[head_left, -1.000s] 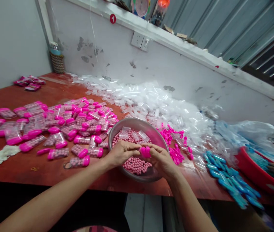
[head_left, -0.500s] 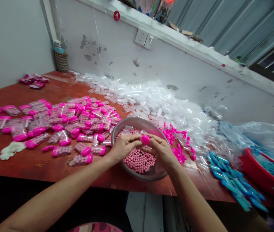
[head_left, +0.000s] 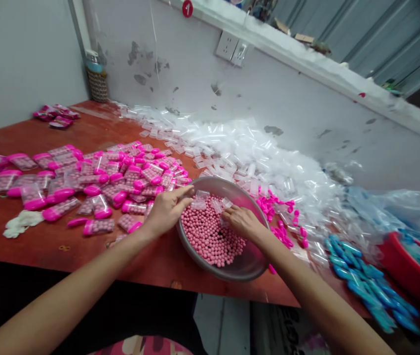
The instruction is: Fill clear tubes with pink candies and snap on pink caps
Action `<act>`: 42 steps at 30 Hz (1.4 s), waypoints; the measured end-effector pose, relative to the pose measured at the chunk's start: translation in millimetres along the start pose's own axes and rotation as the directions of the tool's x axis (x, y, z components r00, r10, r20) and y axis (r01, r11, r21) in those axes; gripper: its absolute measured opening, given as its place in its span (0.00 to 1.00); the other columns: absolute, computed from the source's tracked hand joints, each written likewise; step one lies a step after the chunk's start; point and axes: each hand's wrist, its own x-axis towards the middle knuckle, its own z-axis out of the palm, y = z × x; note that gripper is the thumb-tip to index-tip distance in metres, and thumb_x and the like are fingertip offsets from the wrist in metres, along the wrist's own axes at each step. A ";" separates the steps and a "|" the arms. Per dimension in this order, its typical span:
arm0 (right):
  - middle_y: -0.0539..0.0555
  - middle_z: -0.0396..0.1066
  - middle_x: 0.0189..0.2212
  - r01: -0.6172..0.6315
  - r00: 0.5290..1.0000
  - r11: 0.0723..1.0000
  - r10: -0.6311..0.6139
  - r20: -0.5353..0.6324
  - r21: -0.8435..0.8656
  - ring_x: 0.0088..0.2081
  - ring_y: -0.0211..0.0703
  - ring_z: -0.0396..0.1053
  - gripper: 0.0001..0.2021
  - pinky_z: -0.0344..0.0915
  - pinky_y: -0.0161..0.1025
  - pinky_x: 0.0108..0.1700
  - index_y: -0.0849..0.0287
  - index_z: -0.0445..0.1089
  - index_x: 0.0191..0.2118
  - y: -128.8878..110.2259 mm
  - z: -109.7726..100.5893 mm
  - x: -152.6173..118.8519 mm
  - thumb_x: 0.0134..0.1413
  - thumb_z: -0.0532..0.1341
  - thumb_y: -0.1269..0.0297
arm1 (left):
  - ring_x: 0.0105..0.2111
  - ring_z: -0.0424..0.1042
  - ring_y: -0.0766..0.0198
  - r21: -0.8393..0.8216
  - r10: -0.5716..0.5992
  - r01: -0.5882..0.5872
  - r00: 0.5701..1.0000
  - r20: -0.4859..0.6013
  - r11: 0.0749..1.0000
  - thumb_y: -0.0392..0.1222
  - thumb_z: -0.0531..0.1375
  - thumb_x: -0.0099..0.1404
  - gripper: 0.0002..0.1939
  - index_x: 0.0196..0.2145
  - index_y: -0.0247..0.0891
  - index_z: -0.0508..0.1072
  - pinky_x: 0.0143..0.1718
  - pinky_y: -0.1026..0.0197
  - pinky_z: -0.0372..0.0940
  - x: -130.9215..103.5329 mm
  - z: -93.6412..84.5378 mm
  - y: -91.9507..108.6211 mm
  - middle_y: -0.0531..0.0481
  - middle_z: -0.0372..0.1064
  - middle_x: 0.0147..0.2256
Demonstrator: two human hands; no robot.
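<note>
A metal bowl (head_left: 257, 207) at the table's front edge holds many small pink balls (head_left: 210, 236) and a few clear plastic containers (head_left: 198, 203). My left hand (head_left: 167, 209) is over the bowl's left rim, fingers apart, with nothing seen in it. Inside the bowl, my right hand (head_left: 241, 220) has its fingers closed at a clear container lying on the balls. Left of the bowl lie many ball-filled clear containers with pink caps (head_left: 98, 227). Loose pink caps (head_left: 284, 234) are scattered to its right.
A large heap of clear containers (head_left: 247, 145) runs along the wall. Blue filled containers (head_left: 361, 276) and a red basin (head_left: 398, 261) are at the right. A white cloth (head_left: 22, 223), pink packets (head_left: 59, 122) and a woven holder (head_left: 97, 85) stand or lie at the left.
My hands have moved apart, and the pink cap between them is gone from view. My left hand has shifted to the left rim; my right hand has gone down to the containers in the bowl.
</note>
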 end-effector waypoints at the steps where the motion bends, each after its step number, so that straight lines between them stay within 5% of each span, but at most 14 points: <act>1: 0.60 0.68 0.37 0.010 1.000 1.000 -0.010 0.002 0.001 0.40 0.46 0.63 0.09 0.60 0.41 0.41 0.60 0.67 0.37 0.4 2.1 0.4 0.53 0.50 0.69 | 0.41 0.69 0.61 -0.010 0.019 -0.019 1.000 0.019 1.000 0.41 0.54 0.58 0.17 0.45 0.37 0.68 0.44 0.59 0.63 -4.2 6.8 3.0 0.48 0.70 0.42; 4: 0.60 0.68 0.37 -0.009 0.999 0.991 0.016 -0.047 0.135 0.40 0.48 0.63 0.11 0.59 0.44 0.42 0.61 0.66 0.40 4.2 4.8 -1.5 0.52 0.53 0.64 | 0.40 0.69 0.62 -0.018 0.103 -0.102 0.993 0.062 0.995 0.40 0.53 0.58 0.15 0.43 0.37 0.70 0.44 0.61 0.63 -7.9 20.3 12.3 0.47 0.70 0.42; 6: 0.59 0.67 0.39 -0.030 0.992 0.925 0.075 -0.105 0.378 0.41 0.47 0.63 0.17 0.60 0.43 0.42 0.60 0.63 0.46 4.9 1.5 -6.2 0.49 0.56 0.61 | 0.40 0.69 0.63 0.009 0.135 -0.137 0.984 0.115 0.991 0.37 0.53 0.58 0.13 0.42 0.37 0.70 0.44 0.61 0.62 -6.3 25.3 17.0 0.48 0.71 0.41; 10: 0.54 0.64 0.42 0.045 0.967 0.444 0.206 -0.151 0.895 0.41 0.41 0.64 0.28 0.63 0.38 0.40 0.55 0.53 0.54 -9.7 -15.6 -22.0 0.45 0.60 0.61 | 0.39 0.69 0.60 0.073 0.130 -0.151 0.962 0.239 0.986 0.34 0.55 0.56 0.15 0.43 0.36 0.68 0.42 0.59 0.62 -5.8 34.0 22.9 0.46 0.70 0.40; 13: 0.52 0.62 0.44 0.160 0.947 0.100 0.264 -0.181 0.982 0.43 0.41 0.63 0.24 0.64 0.37 0.40 0.53 0.58 0.48 -29.5 -26.9 -33.7 0.42 0.62 0.64 | 0.38 0.69 0.60 0.019 0.119 -0.130 0.949 0.291 0.991 0.35 0.56 0.54 0.19 0.45 0.37 0.65 0.39 0.60 0.63 -10.4 41.4 28.0 0.46 0.69 0.40; 17: 0.51 0.62 0.43 0.259 0.914 -0.074 0.341 -0.219 0.963 0.41 0.41 0.64 0.21 0.65 0.38 0.39 0.52 0.59 0.45 -45.9 -29.4 -44.3 0.41 0.63 0.66 | 0.34 0.70 0.62 -0.145 0.065 -0.020 0.948 0.313 0.989 0.38 0.58 0.53 0.18 0.43 0.38 0.66 0.35 0.63 0.64 -17.2 49.7 35.0 0.48 0.70 0.39; 19: 0.52 0.63 0.42 0.263 0.897 0.015 0.365 -0.250 0.965 0.40 0.41 0.65 0.21 0.66 0.38 0.38 0.52 0.59 0.45 -46.1 -28.5 -49.5 0.42 0.63 0.65 | 0.34 0.70 0.63 -0.207 0.038 0.026 0.954 0.297 0.978 0.38 0.59 0.52 0.15 0.41 0.37 0.69 0.36 0.64 0.64 -18.4 52.5 35.6 0.48 0.70 0.37; 22: 0.54 0.63 0.43 0.231 0.867 0.425 0.318 -0.383 0.875 0.43 0.44 0.63 0.22 0.64 0.42 0.42 0.53 0.58 0.48 -39.4 -31.9 -58.4 0.44 0.61 0.64 | 0.33 0.70 0.62 -0.225 -0.017 0.085 0.957 0.289 0.971 0.38 0.61 0.49 0.15 0.37 0.34 0.72 0.35 0.64 0.63 -16.4 54.7 32.5 0.47 0.71 0.34; 24: 0.56 0.63 0.46 0.224 0.845 0.706 0.204 -0.495 0.672 0.46 0.47 0.60 0.22 0.61 0.46 0.46 0.55 0.58 0.50 -34.3 -38.7 -63.4 0.46 0.60 0.64 | 0.31 0.70 0.62 -0.210 -0.036 0.108 0.946 0.323 0.972 0.38 0.62 0.46 0.14 0.33 0.32 0.73 0.33 0.64 0.63 -13.3 54.6 30.1 0.49 0.72 0.30; 26: 0.57 0.62 0.47 0.241 0.836 0.861 0.050 -0.547 0.447 0.49 0.48 0.58 0.21 0.57 0.48 0.50 0.56 0.58 0.51 -31.4 -48.0 -66.2 0.49 0.57 0.65 | 0.27 0.69 0.63 -0.209 -0.042 0.139 0.911 0.410 0.968 0.39 0.61 0.46 0.09 0.27 0.31 0.74 0.28 0.65 0.62 -9.5 53.4 29.0 0.51 0.71 0.24; 30: 0.57 0.63 0.47 0.316 0.873 0.929 -0.205 -0.443 0.192 0.49 0.48 0.59 0.19 0.57 0.50 0.50 0.57 0.58 0.52 -33.4 -64.6 -63.6 0.53 0.51 0.70 | 0.21 0.66 0.67 -0.259 -0.104 0.313 0.795 0.597 0.914 0.36 0.59 0.47 0.06 0.24 0.30 0.74 0.23 0.67 0.60 -2.0 49.3 28.2 0.53 0.67 0.19; 33: 0.57 0.65 0.44 0.347 0.887 0.925 -0.269 -0.375 0.157 0.47 0.47 0.61 0.19 0.60 0.48 0.48 0.57 0.57 0.52 -34.2 -66.7 -57.3 0.53 0.50 0.72 | 0.20 0.66 0.68 -0.302 -0.160 0.454 0.735 0.659 0.838 0.35 0.60 0.46 0.07 0.25 0.30 0.75 0.25 0.65 0.62 1.3 47.7 24.8 0.52 0.68 0.19; 42: 0.58 0.65 0.42 0.323 0.894 0.903 -0.193 -0.405 0.284 0.44 0.46 0.63 0.18 0.63 0.44 0.43 0.58 0.60 0.49 -20.5 -48.1 -49.7 0.50 0.55 0.66 | 0.18 0.67 0.70 -0.421 -0.265 0.618 0.721 0.640 0.663 0.37 0.63 0.45 0.07 0.24 0.29 0.74 0.25 0.65 0.65 2.2 50.2 19.1 0.52 0.67 0.17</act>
